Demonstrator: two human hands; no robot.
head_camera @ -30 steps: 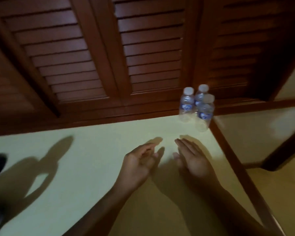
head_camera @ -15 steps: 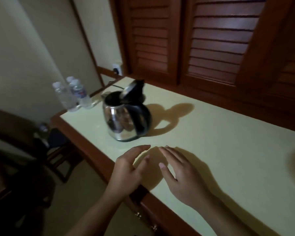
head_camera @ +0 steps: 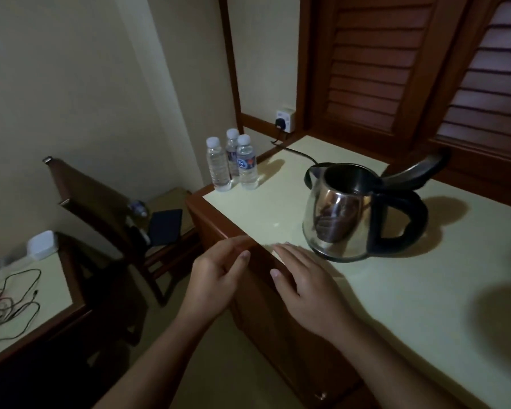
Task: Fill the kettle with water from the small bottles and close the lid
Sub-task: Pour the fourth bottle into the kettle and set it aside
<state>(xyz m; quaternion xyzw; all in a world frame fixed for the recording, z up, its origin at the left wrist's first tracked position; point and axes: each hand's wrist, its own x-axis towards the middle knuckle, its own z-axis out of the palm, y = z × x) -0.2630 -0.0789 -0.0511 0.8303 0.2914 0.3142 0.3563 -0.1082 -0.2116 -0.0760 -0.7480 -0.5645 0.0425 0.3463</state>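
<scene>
Dim countertop (head_camera: 425,290): both hands, left hand (head_camera: 216,278) and right hand (head_camera: 304,281), empty, fingers loosely apart. Beyond the fingertips, clustered bottles (head_camera: 232,162) could topple; kettle (head_camera: 357,214) gapes open.

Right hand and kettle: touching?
Apart. The head view shows a strip of bare counter between the right hand fingertips and the kettle base; the hand holds nothing.

My kettle (head_camera: 337,219) is shiny silver with a black handle; the bottles (head_camera: 232,163) are clear with white caps and blue labels; the worktop (head_camera: 425,290) is pale yellow-green edged in brown wood.
</scene>
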